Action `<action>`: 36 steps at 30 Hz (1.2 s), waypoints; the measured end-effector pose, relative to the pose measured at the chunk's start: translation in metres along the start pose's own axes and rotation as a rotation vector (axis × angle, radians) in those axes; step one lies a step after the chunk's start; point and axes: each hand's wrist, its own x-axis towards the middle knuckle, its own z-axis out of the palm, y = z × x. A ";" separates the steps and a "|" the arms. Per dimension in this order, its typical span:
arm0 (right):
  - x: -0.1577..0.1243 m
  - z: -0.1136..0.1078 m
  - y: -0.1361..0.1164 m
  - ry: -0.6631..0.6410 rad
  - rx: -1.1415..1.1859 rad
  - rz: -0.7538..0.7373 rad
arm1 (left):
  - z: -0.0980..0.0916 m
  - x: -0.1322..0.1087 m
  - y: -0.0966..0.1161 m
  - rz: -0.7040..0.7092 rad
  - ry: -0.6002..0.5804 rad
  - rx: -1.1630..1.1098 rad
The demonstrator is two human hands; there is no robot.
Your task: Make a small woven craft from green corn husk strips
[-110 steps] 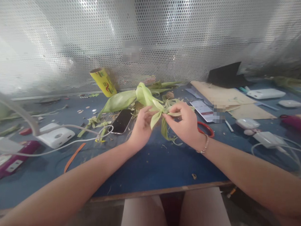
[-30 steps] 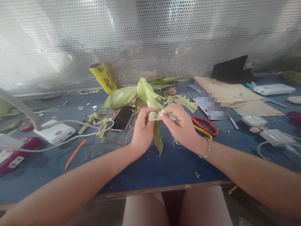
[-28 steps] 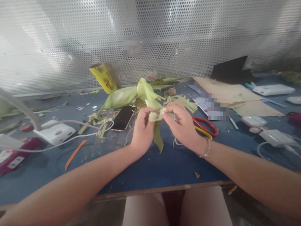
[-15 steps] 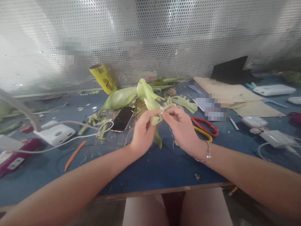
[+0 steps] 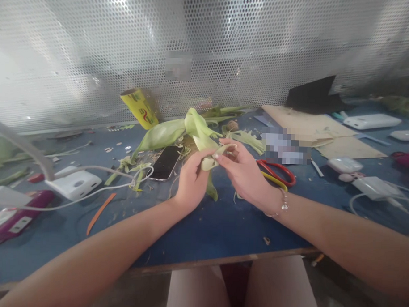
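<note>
Both hands meet over the middle of the table around pale green leaves that look like corn husk (image 5: 209, 164). My left hand (image 5: 192, 182) is closed on the bunched lower part. With thumb and fingers, my right hand (image 5: 246, 173) pinches a pale strip at the bunch's right side. Beyond the hands, a folded loop of leaf (image 5: 195, 122) rises, and a broad leaf (image 5: 163, 133) spreads to the left. One leaf tip (image 5: 211, 189) hangs below the fingers. How the pieces join is hidden by my fingers.
Left of the hands lie a phone (image 5: 165, 162), a white charger with cables (image 5: 74, 182) and an orange strip (image 5: 101, 214). Red-handled scissors (image 5: 280, 174) lie just right. Behind stand a yellow tube (image 5: 140, 108) and a perforated metal panel (image 5: 208, 32). Cardboard (image 5: 299, 118) lies back right.
My right hand has shifted slightly, its fingers opening out a little from the bunch, and a pale strip now shows between them. My left hand keeps its hold.
</note>
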 end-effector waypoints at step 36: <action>0.003 -0.017 -0.031 -0.227 -0.591 -0.441 | -0.003 0.002 0.002 -0.168 -0.127 -0.145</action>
